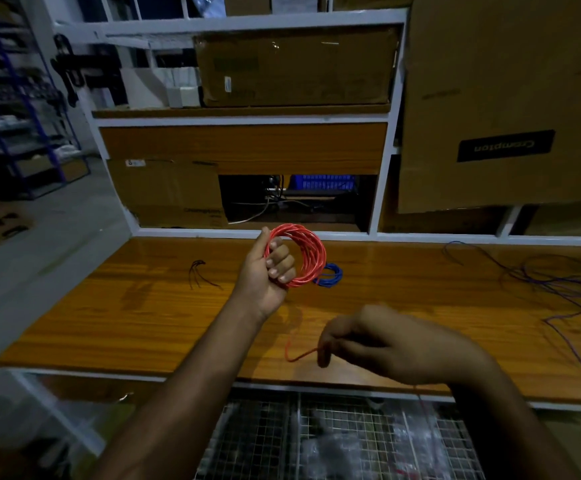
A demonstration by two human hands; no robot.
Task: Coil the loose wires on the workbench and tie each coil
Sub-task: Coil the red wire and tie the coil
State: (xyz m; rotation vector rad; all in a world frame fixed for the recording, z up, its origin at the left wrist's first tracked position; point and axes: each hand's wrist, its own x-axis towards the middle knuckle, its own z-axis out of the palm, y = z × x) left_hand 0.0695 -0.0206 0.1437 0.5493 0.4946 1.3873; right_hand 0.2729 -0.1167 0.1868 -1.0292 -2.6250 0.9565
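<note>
My left hand (268, 271) holds a red wire coil (311, 252) upright above the wooden workbench (126, 323), fingers curled through its loop. A loose red tail (294, 353) runs down from the coil to my right hand (379, 344), which pinches it near the bench's front edge; that hand is blurred. Behind the red coil a small blue wire coil (330, 276) lies on the bench. A tangle of loose purple wire (559, 289) spreads over the bench's right side.
A few short black ties (199, 271) lie on the left of the bench. Cardboard boxes (503, 98) fill the shelves behind. A wire-mesh rack (351, 438) sits below the front edge. Blue shelving (22, 116) stands far left.
</note>
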